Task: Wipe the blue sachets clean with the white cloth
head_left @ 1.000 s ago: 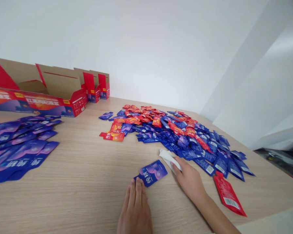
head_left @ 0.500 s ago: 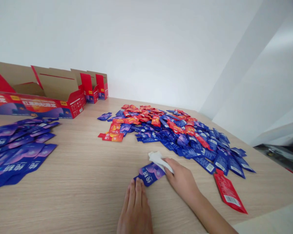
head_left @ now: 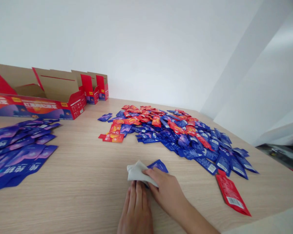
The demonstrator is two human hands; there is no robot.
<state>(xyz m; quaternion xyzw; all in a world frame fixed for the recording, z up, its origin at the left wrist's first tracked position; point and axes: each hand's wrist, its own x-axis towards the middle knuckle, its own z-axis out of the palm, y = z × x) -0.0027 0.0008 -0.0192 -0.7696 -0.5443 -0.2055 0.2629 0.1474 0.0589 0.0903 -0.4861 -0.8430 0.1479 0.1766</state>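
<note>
A blue-purple pouch (head_left: 158, 165) lies flat on the table in front of me, its left part hidden under a folded white cloth (head_left: 138, 172). My right hand (head_left: 164, 185) is closed on the cloth, pressing it over the pouch's left end. My left hand (head_left: 136, 208) lies flat with fingers stretched out, its fingertips at the pouch's near left end, partly covered by the cloth. To the right lies a single red pouch (head_left: 231, 193) with a barcode label. Beyond my hands spreads a mixed heap of blue pouches (head_left: 185, 151) and red-orange pouches (head_left: 156, 121).
At left, blue-purple pouches (head_left: 21, 159) lie in overlapping rows on the wooden table (head_left: 88, 182). Open red cardboard boxes (head_left: 76, 104) stand along the white wall (head_left: 148, 48) at the back left. A dark object (head_left: 278, 156) shows beyond the table's right edge.
My right hand has moved the cloth leftward along the pouch, from its right end to its left end by my left fingertips. My left hand stays nearly in place.
</note>
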